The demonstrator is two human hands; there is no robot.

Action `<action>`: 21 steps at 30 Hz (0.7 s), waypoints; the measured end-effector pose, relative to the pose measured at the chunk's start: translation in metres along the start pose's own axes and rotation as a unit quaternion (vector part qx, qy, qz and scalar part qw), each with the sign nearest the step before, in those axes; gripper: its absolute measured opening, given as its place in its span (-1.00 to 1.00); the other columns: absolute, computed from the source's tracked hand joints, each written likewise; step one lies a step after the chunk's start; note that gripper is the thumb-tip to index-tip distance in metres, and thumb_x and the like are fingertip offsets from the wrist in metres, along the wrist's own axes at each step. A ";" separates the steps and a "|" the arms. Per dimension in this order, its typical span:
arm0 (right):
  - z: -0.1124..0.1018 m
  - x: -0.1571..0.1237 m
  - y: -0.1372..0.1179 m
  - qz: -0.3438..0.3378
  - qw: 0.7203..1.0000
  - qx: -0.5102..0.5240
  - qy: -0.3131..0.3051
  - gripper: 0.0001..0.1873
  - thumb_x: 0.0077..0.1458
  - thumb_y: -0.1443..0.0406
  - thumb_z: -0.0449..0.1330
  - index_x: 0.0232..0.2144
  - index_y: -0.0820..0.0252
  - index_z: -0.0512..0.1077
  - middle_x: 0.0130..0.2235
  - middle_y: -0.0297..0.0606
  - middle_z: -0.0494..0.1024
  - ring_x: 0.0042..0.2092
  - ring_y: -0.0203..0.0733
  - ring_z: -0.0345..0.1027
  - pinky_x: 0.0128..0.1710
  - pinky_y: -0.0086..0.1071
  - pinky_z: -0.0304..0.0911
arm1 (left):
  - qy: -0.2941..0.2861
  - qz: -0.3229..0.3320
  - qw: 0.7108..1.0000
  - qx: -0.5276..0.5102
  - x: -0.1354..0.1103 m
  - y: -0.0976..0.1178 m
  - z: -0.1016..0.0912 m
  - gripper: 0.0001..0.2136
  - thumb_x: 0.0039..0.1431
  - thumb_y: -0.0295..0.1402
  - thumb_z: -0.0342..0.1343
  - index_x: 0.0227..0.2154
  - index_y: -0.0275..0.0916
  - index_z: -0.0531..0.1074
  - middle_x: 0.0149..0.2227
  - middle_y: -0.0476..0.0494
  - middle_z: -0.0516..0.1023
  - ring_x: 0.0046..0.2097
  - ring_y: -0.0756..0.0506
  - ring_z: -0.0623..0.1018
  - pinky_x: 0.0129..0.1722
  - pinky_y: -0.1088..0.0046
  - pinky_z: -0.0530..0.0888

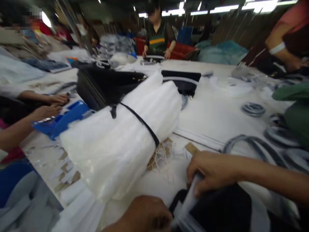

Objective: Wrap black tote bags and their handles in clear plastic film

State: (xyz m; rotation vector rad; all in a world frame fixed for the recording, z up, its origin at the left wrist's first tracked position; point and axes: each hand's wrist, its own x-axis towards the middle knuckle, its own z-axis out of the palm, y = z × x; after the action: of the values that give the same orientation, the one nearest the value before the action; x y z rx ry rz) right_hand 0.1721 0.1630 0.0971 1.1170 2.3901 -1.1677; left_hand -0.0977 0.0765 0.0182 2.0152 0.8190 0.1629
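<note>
My right hand [211, 172] comes in from the right, its fingers curled and pinching a thin clear plastic bag [189, 201] over a black folded garment [222, 209] at the near edge. My left hand [145, 214] sits low at the bottom centre, closed on the same plastic and blurred by motion. Just beyond both hands lies a big bundle of white plastic bags [120, 138] tied round with a black strap [142, 124].
Another person's two hands [51, 104] rest at the left by a blue tool [65, 120]. Black garments [106, 85] are stacked behind the bundle. Grey coiled bands [253, 109] lie at the right on the white table [217, 112]. A person stands at the far end.
</note>
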 end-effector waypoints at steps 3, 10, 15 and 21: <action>-0.015 -0.013 0.014 -0.004 0.999 -0.039 0.027 -0.69 0.03 0.09 0.30 -0.21 0.09 0.62 -0.28 -0.25 0.64 -0.25 -0.14 0.48 -0.22 -0.40 0.26 | 0.037 0.034 0.996 0.071 -0.005 -0.005 0.001 -0.90 0.01 -0.46 0.15 -0.40 -0.17 0.51 -0.45 0.01 0.54 -0.45 0.02 0.50 -0.45 0.59 0.33; -0.019 -0.011 0.012 -0.014 0.999 -0.041 0.000 -0.79 0.02 0.10 0.36 -0.28 -0.01 0.63 -0.32 -0.37 0.65 -0.27 -0.22 0.49 -0.28 -0.47 0.20 | 0.027 0.009 1.000 -0.008 -0.010 0.006 0.003 -0.87 0.14 -0.42 0.19 -0.24 -0.11 0.48 -0.30 0.02 0.56 -0.27 0.00 0.53 -0.30 0.58 0.37; -0.015 0.006 0.009 -0.027 0.998 -0.026 -0.057 -0.82 -0.01 0.16 0.39 -0.29 -0.01 0.64 -0.36 -0.43 0.65 -0.32 -0.27 0.48 -0.33 -0.49 0.18 | 0.048 0.020 0.998 -0.019 -0.013 0.008 0.009 -0.87 0.15 -0.45 0.13 -0.24 -0.15 0.49 -0.35 -0.03 0.55 -0.28 -0.04 0.51 -0.30 0.54 0.40; -0.006 0.006 0.026 -0.047 0.999 -0.018 0.012 -0.67 0.03 0.12 0.36 -0.14 0.08 0.57 -0.17 -0.29 0.62 -0.14 -0.14 0.46 -0.14 -0.41 0.24 | -0.088 0.036 0.995 0.025 -0.015 0.025 -0.035 -0.88 0.20 -0.48 0.11 -0.27 -0.13 0.49 -0.26 -0.01 0.55 -0.22 -0.01 0.54 -0.28 0.62 0.41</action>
State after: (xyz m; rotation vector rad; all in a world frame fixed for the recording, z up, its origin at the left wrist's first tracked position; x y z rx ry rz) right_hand 0.1875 0.1803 0.0833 1.0241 2.4965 -1.1417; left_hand -0.1117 0.0836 0.0608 2.0742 0.6450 0.0068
